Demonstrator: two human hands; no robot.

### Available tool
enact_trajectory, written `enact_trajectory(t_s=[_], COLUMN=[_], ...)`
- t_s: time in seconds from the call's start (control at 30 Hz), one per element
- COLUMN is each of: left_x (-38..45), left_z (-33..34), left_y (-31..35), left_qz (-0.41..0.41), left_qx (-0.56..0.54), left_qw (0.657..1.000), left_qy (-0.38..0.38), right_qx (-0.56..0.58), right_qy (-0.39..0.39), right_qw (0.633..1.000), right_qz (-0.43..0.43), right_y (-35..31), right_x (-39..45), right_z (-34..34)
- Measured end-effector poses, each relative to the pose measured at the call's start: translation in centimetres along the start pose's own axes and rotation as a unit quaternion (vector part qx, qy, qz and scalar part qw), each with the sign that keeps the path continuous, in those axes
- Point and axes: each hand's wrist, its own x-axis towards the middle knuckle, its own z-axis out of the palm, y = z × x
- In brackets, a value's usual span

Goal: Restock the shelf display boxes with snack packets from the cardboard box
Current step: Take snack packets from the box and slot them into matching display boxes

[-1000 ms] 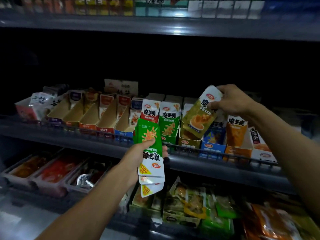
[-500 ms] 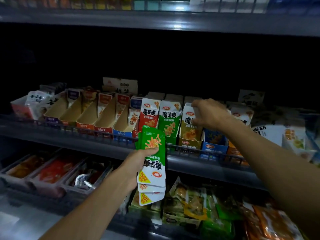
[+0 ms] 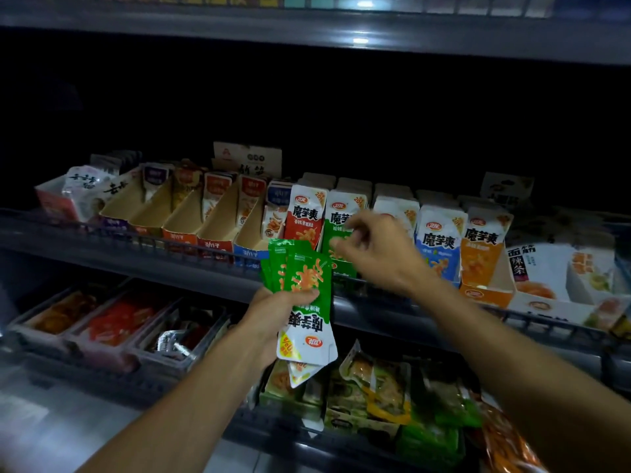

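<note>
Green-and-white foil snack packets point(image 3: 307, 302), a fanned stack held upside down, are gripped at mid-length by the left hand point(image 3: 273, 319), thumb pressed across the front. They look light, limp and slick; pinching one top edge should peel it off. Beyond, the right hand point(image 3: 372, 250) hovers with loosely curled fingers, holding nothing, before the green cardboard display box point(image 3: 341, 264) on the wire-fronted shelf point(image 3: 170, 240).
</note>
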Motion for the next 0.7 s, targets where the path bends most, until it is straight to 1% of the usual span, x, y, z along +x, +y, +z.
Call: enact_trajectory(t_s=[0.03,0.1,0.17,0.23,0.3,0.4,0.47,0.53,0.57,0.63,0.67,0.7], left_x=[-0.2,-0.4,-0.7,-0.9,-1.0,-0.7,-0.6,-0.5,-0.4,-0.2,-0.2,-0.2], left_z=[0.0,0.0,-0.4,-0.4,-0.8,-1.9,-2.8,-3.9,-4.4,-5.3,-5.5,-5.6], left_y=[0.2,0.6,1.1,1.4,1.6,1.8,2.2,2.6,2.8,3.0,3.0,2.9], left_qz=[0.009,0.018,0.021,0.018,0.03,0.03,0.021,0.015,0.013,0.018,0.022,0.024], left_qx=[-0.02,-0.057,-0.09,-0.111,-0.106,-0.081,-0.052,-0.05,-0.072,-0.14,-0.167,-0.186], left_qw=[1.0,0.998,0.996,0.994,0.994,0.996,0.997,0.997,0.996,0.989,0.985,0.981], left_qy=[0.002,0.007,-0.001,-0.012,-0.001,0.035,0.044,0.054,0.054,0.048,0.044,0.041], right_qx=[0.045,0.12,0.201,0.267,0.282,0.229,0.217,0.222,0.238,0.268,0.286,0.313], right_qy=[-0.065,-0.171,-0.227,-0.248,-0.269,-0.336,-0.36,-0.346,-0.312,-0.208,-0.158,-0.125], right_qw=[0.996,0.975,0.949,0.924,0.912,0.907,0.9,0.903,0.909,0.921,0.919,0.909], right_qz=[0.032,0.07,0.086,0.114,0.131,0.111,0.115,0.124,0.141,0.191,0.22,0.247], right_y=[-0.9,-1.9,-2.3,-2.1,-2.5,-3.0,-3.0,-3.0,-2.8,-2.6,-2.6,-2.7], right_x=[-0.9,-2.2,-2.9,-2.8,-2.4,-2.1,-2.0,-1.9,-1.7,-1.3,-1.3,-1.3], right_z=[0.9,2.5,3.9,4.2,3.6,3.2,2.9,2.8,2.8,3.1,3.4,3.9])
